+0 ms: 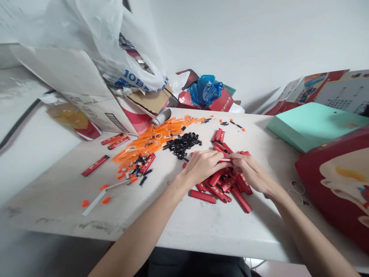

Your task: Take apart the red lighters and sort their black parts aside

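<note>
Both hands meet over a pile of red casings (240,200) with gold print. Between my fingertips is one red casing (226,160), lying roughly level. My left hand (201,165) is closed around its left end. My right hand (251,171) pinches the right end, where the fingers hide part of it. Just beyond my left hand lies a heap of small black parts (184,144). Translucent orange strips (157,134) spread out to the left of that heap. Small metal, black and orange pieces (131,169) lie in front of the strips.
Several red pieces (95,165) and a flat white strip (94,202) lie on the table's left side. A bottle (70,117), a cardboard box (95,104) and a plastic bag (138,73) stand behind. At right are a mint-green box (317,125) and a large red box (340,177).
</note>
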`<state>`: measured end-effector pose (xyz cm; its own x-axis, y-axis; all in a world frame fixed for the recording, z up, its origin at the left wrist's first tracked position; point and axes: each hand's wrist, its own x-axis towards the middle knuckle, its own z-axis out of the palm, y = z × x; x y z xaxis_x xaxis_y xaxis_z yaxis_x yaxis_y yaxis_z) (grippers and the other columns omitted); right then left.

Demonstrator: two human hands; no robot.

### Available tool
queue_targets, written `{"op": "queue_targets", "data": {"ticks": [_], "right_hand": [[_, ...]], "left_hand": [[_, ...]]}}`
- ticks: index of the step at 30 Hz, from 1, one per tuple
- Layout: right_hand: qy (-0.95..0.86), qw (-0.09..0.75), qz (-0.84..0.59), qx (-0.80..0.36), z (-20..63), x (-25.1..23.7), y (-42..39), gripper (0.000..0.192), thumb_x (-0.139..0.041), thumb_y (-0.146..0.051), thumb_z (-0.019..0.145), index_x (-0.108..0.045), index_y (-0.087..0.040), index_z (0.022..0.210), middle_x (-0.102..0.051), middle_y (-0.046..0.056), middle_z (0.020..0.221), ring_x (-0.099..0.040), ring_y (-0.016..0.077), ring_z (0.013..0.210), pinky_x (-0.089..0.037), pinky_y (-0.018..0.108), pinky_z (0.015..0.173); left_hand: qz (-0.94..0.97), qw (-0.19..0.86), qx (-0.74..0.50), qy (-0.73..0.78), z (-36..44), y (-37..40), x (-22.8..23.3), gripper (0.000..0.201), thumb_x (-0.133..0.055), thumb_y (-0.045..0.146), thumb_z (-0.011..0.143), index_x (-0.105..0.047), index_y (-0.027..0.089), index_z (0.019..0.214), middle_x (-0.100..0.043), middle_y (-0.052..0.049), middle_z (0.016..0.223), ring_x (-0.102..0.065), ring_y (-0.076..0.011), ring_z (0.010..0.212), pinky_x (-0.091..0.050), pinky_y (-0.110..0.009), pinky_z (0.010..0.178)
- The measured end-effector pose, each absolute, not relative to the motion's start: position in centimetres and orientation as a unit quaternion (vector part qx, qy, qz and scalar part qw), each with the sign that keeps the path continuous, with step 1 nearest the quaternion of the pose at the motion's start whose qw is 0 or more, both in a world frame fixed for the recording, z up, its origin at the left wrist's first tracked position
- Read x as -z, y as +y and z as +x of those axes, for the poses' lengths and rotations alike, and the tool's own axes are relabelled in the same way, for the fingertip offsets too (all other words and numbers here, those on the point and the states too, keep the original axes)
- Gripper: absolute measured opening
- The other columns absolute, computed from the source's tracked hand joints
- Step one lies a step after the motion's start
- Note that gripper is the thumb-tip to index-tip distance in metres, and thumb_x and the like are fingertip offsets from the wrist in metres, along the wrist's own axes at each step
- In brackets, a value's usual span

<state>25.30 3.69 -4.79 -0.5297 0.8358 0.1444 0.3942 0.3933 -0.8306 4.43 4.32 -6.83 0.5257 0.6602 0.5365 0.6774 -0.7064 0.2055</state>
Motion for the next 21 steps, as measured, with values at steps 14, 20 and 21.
{"op": "queue_targets", "data": {"ticks": [14, 20, 21], "right_hand": [[-0.835, 0.225, -0.381, -0.327, 25.3, 4.4, 3.8, 0.023, -0.042, -0.018, 0.093, -0.064, -0.019, 0.086, -0.064, 0.0, 0.074, -0.051, 0.0148, 0.061, -0.043, 0.028, 0.061], [-0.851, 0.198, -0.402, -0.273, 24.9, 5.0, 3.5, 0.021, -0.038, -0.015, 0.094, -0.058, -0.019, 0.088, -0.063, 0.002, 0.076, -0.05, 0.0163, 0.062, -0.041, 0.03, 0.061], [-0.849, 0.202, -0.403, -0.275, 24.9, 4.9, 3.4, 0.022, -0.037, -0.015, 0.095, -0.058, -0.019, 0.089, -0.063, 0.003, 0.076, -0.051, 0.0167, 0.062, -0.041, 0.031, 0.061]], "left_hand": [[-0.899, 0.088, 0.24, -0.354, 4.5, 4.0, 6.4, 0.037, -0.049, 0.039, 0.104, -0.061, 0.016, 0.078, -0.07, -0.001, 0.074, -0.068, -0.016, 0.068, -0.041, -0.028, 0.059], [-0.905, 0.105, 0.224, -0.346, 4.5, 3.9, 6.5, 0.031, -0.051, 0.036, 0.104, -0.062, 0.016, 0.082, -0.07, -0.003, 0.078, -0.069, -0.0164, 0.072, -0.045, -0.028, 0.062], [-0.904, 0.103, 0.23, -0.345, 4.5, 4.0, 6.4, 0.032, -0.051, 0.037, 0.104, -0.062, 0.016, 0.083, -0.069, -0.002, 0.077, -0.068, -0.0165, 0.071, -0.045, -0.028, 0.062]]}}
